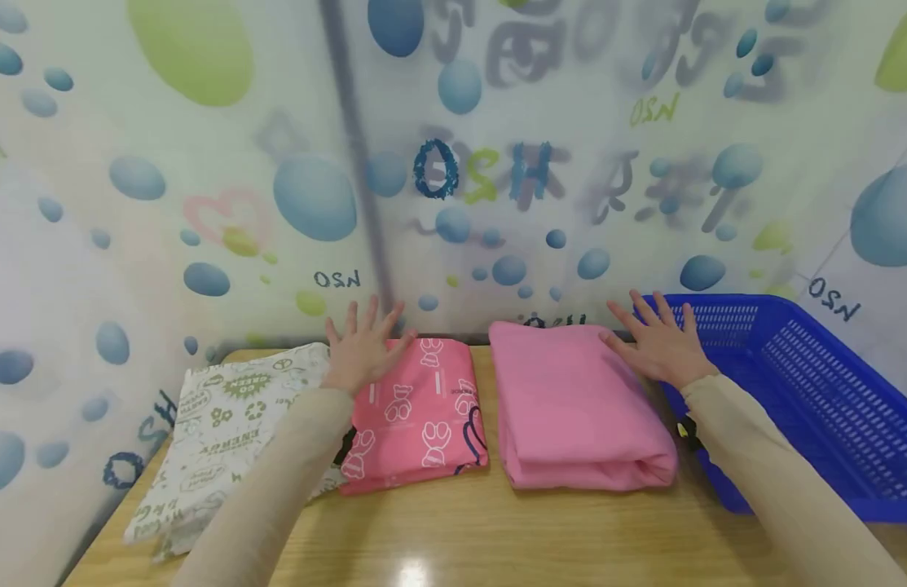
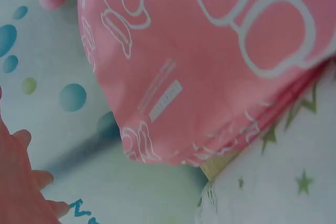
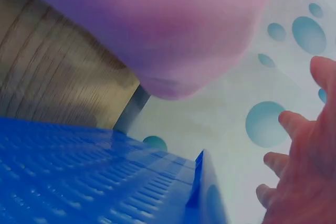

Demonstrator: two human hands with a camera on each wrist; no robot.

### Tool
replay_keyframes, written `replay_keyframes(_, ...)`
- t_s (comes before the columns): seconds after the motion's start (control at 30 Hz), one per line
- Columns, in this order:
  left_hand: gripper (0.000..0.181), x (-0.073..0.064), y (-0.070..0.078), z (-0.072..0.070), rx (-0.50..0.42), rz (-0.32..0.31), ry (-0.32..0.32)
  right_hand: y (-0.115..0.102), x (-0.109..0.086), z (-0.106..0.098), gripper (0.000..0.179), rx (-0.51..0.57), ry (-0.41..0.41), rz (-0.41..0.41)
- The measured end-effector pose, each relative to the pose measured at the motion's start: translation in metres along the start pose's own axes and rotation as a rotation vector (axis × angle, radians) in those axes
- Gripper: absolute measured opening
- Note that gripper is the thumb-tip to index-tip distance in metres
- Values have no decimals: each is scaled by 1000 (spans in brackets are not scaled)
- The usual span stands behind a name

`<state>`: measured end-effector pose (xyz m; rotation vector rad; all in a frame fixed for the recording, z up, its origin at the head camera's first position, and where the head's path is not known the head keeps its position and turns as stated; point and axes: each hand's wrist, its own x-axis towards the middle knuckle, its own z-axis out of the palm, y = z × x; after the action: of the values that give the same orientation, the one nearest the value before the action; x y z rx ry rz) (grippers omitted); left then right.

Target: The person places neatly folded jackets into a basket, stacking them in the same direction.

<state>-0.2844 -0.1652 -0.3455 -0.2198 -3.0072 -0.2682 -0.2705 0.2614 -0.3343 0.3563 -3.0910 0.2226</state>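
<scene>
Across the wooden tabletop (image 1: 438, 530), the blue basket (image 1: 827, 367) stands on the right, cut off by the head view's edge, its near left side partly behind a sleeve. At left lies the white printed fabric (image 1: 233, 424), partly hidden by the other forearm. Between them sit the folded pink cloth (image 1: 570, 399), beside the basket, and the pink printed bag (image 1: 416, 416), next to the white fabric; their undersides are out of sight. The left hand (image 1: 361, 350) and right hand (image 1: 662, 342) are both empty, fingers spread; contact is hard to judge. The step seems to be readiness, no grip made; handling a piece would call for lowering and curling the fingers. A small dark thing (image 1: 686, 432) by the right sleeve is too unclear to name.
</scene>
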Motion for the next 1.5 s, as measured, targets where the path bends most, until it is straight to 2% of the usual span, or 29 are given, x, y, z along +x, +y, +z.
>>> replay_keyframes(0.23, 70, 0, 15, 5, -26, 25, -35, -6, -1, -2, 74, 33, -20, -65)
replay_keyframes(0.37, 71, 0, 28, 8, -74, 64, -56, -8, -3, 1, 72, 107, -61, -92)
replay_keyframes(0.6, 68, -8, 54, 15, -279, 133, -108, -10, -7, 6, 71, 272, -158, -125)
replay_keyframes(0.8, 64, -16, 78, 28, -410, 191, -152, -10, -10, 14, 69, 303, -199, -160)
replay_keyframes(1.0, 65, -20, 101, 40, -583, 230, -217, -9, -11, 18, 71, 317, -249, -134)
replay_keyframes(1.1, 65, -23, 111, 49, -641, 276, -240, -7, -12, 20, 73, 335, -296, -117)
replay_keyframes(1.23, 65, -27, 120, 60, -700, 283, -319, -4, -13, 22, 74, 349, -309, -119)
replay_keyframes(1.33, 65, -30, 123, 66, -748, 250, -386, -4, -12, 23, 74, 361, -312, -128)
replay_keyframes(1.5, 64, -30, 126, 72, -778, 217, -429, -4, -12, 20, 79, 401, -359, -126)
